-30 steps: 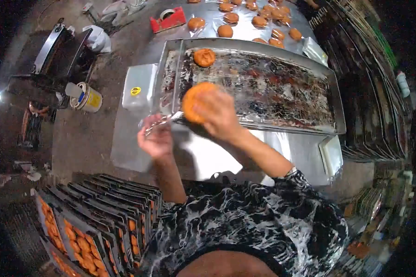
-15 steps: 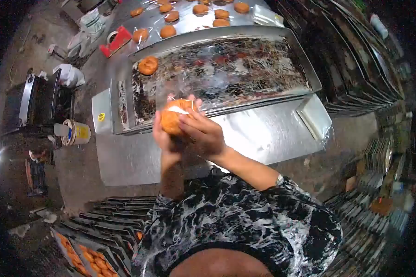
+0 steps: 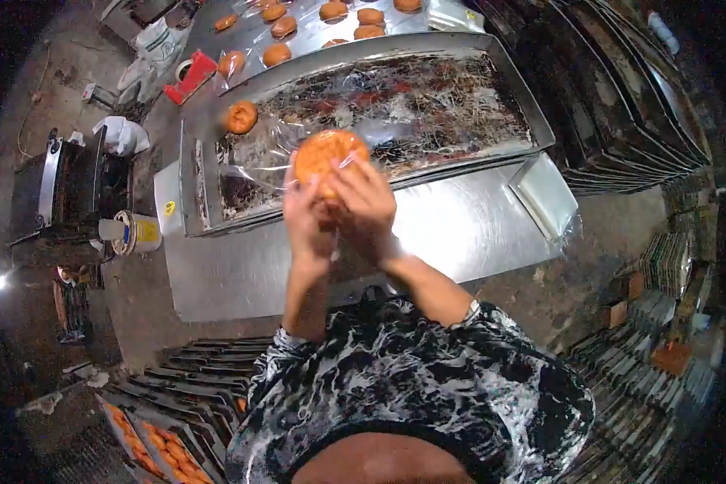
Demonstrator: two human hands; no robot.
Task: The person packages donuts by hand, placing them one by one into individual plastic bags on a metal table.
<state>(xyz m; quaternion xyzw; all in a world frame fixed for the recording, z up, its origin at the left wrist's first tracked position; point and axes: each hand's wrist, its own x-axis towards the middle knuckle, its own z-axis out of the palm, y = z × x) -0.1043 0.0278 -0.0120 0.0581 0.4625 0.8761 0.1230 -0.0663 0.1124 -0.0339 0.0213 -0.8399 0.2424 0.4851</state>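
Note:
A round orange-brown bun (image 3: 329,153) is held up between my two hands, above the near edge of a scorched baking tray. Clear plastic film (image 3: 258,165) spreads out to the left of the bun. My left hand (image 3: 306,214) grips the bun's lower left side, slightly blurred. On its lower right, my right hand (image 3: 363,198) has its fingers closed against it. One more bun (image 3: 241,117) lies in the tray's left end, touching neither hand.
The baking tray (image 3: 460,169) rests on a metal table (image 3: 234,282). Several wrapped buns (image 3: 277,55) lie beyond it. A red tape dispenser (image 3: 192,78) stands at the back left, a stack of plastic bags (image 3: 540,194) at the right. Racks of trays (image 3: 605,105) flank the table.
The bun has moved up and right and now shows its broad face, with no white patch visible. The plastic film is now spread to its left. Both hands have shifted with the bun.

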